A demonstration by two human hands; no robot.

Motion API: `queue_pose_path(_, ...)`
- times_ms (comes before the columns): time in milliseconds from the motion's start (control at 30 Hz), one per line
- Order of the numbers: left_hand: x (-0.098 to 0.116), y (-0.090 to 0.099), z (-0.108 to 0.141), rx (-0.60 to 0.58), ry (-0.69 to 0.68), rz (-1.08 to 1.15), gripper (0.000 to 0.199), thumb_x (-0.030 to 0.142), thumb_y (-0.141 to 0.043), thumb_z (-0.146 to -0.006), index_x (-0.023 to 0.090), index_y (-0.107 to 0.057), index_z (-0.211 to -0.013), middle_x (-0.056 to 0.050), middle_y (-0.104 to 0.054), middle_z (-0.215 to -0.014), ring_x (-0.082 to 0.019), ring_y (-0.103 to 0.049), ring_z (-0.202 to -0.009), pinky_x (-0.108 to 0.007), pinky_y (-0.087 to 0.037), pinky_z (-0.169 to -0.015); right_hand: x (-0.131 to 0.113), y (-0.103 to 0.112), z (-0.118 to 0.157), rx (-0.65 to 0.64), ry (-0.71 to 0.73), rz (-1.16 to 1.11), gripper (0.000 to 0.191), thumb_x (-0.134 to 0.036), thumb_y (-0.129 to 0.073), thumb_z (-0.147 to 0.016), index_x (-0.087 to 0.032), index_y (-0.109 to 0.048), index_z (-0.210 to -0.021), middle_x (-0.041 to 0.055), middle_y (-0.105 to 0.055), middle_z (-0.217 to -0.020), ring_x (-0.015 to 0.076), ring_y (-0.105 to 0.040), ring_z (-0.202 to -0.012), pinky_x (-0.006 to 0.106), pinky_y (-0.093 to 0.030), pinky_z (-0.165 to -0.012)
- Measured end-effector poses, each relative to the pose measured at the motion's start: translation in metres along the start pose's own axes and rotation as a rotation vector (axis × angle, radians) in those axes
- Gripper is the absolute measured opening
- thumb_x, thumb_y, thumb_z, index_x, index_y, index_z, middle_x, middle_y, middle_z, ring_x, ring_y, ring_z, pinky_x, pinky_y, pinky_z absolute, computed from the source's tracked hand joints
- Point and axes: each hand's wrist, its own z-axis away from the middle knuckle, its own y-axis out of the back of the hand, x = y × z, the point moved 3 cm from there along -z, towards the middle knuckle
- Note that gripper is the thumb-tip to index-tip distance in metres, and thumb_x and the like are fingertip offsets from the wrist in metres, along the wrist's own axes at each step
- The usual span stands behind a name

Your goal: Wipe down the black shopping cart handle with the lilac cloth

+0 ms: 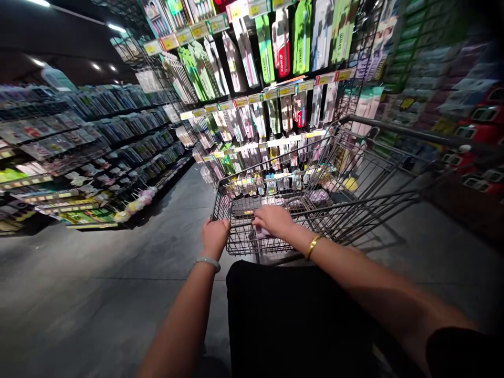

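My left hand (216, 237) is closed around the top rim at the near left corner of a dark metal shopping cart (364, 202). Over the near side of the cart's basket, my right hand (274, 220) has its fingers curled round a pale purple item (261, 231). That item is partly covered by my fingers and blurred, so its kind does not show. Beyond my right hand, several packages lie in the basket, among them a round purple-grey one (318, 196). The wire sides partly hide them.
A rack of packaged toothbrushes (265, 50) stands just beyond the cart. More stocked shelves (129, 136) line the left, with grey floor (157, 257) between. The cart's handle bar (405, 132) reaches toward the right, where further goods hang, blurred.
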Motion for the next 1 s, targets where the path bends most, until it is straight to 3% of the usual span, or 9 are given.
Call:
queue_pose_path(100,-0.007,0.001,0.005,-0.005,0.009,-0.006,0.051,0.020,-0.027,-0.096,0.013,-0.072,-0.074,-0.012,-0.071,-0.070,-0.024,-0.065,-0.072,-0.043,-0.035,-0.105,0.050,0.015,0.024,0.001,-0.147,-0.013,0.046,-0.054,-0.034,-0.102,-0.023,-0.067,-0.101,0.0068,-0.066,-0.100,0.0165,-0.060,-0.084,0.026,-0.040,-0.068)
queue_pose_path(200,0.009,0.013,0.007,0.073,0.089,0.041,0.049,0.021,-0.029,-0.097,0.014,-0.071,-0.072,-0.012,-0.071,-0.076,-0.025,-0.064,-0.079,-0.052,-0.022,-0.114,0.082,0.023,0.047,0.128,-0.260,0.083,0.045,-0.052,-0.033,-0.103,-0.021,-0.066,-0.101,0.0076,-0.066,-0.098,0.0186,-0.060,-0.088,0.027,-0.038,-0.069)
queue_pose_path(300,0.061,0.033,0.001,0.162,0.048,0.260,0.043,0.022,-0.030,-0.099,0.019,-0.070,-0.084,-0.008,-0.073,-0.089,-0.025,-0.063,-0.091,-0.056,-0.015,-0.116,0.070,0.012,0.045,0.181,-0.288,0.106,0.043,-0.049,-0.035,-0.102,-0.019,-0.067,-0.099,0.0088,-0.066,-0.098,0.0201,-0.059,-0.089,0.029,-0.037,-0.072)
queue_pose_path(400,0.118,0.046,-0.008,0.135,-0.102,0.454,0.047,0.026,-0.023,-0.104,0.019,-0.069,-0.097,-0.006,-0.073,-0.093,-0.020,-0.064,-0.091,-0.041,-0.031,-0.108,0.044,0.001,0.029,0.169,-0.217,0.104,0.039,-0.041,-0.035,-0.103,-0.018,-0.067,-0.103,0.0100,-0.066,-0.101,0.0210,-0.059,-0.092,0.030,-0.037,-0.076)
queue_pose_path(467,0.135,0.046,-0.013,0.092,-0.090,0.441,0.055,0.033,-0.021,-0.106,0.017,-0.070,-0.087,-0.008,-0.073,-0.085,-0.020,-0.064,-0.083,-0.036,-0.038,-0.094,0.040,0.001,0.023,0.151,-0.159,0.102,0.036,-0.037,-0.035,-0.104,-0.020,-0.067,-0.105,0.0086,-0.066,-0.102,0.0201,-0.059,-0.094,0.029,-0.037,-0.077)
queue_pose_path(667,0.125,0.037,-0.018,0.071,-0.056,0.365,0.064,0.044,-0.022,-0.106,0.014,-0.074,-0.080,-0.012,-0.073,-0.080,-0.022,-0.065,-0.078,-0.034,-0.036,-0.074,0.085,0.016,0.045,0.155,-0.245,0.108,0.043,-0.044,-0.032,-0.104,-0.021,-0.067,-0.105,0.0096,-0.066,-0.103,0.0209,-0.058,-0.095,0.029,-0.037,-0.075)
queue_pose_path(767,0.125,0.034,-0.020,0.064,0.026,0.307,0.064,0.039,-0.023,-0.105,0.012,-0.075,-0.081,-0.014,-0.073,-0.081,-0.023,-0.066,-0.079,-0.035,-0.036,-0.075,0.076,0.010,0.043,0.208,-0.346,0.140,0.042,-0.040,-0.031,-0.104,-0.020,-0.067,-0.104,0.0114,-0.065,-0.103,0.0233,-0.058,-0.096,0.032,-0.036,-0.078)
queue_pose_path(900,0.123,0.032,-0.021,0.040,0.037,0.256,0.062,0.035,-0.023,-0.105,0.010,-0.075,-0.086,-0.016,-0.074,-0.084,-0.024,-0.066,-0.081,-0.036,-0.037,-0.077,0.047,0.002,0.028,0.197,-0.163,0.142,0.037,-0.041,-0.036,-0.103,-0.021,-0.067,-0.104,0.0098,-0.066,-0.105,0.0226,-0.058,-0.096,0.032,-0.035,-0.078)
queue_pose_path(1000,0.111,0.029,-0.022,0.020,0.027,0.218,0.062,0.035,-0.022,-0.104,0.010,-0.075,-0.084,-0.015,-0.073,-0.081,-0.023,-0.066,-0.079,-0.035,-0.037,-0.076,0.066,0.012,0.039,0.175,-0.104,0.130,0.036,-0.045,-0.038,-0.103,-0.023,-0.067,-0.103,0.0058,-0.067,-0.101,0.0195,-0.058,-0.090,0.030,-0.033,-0.071)
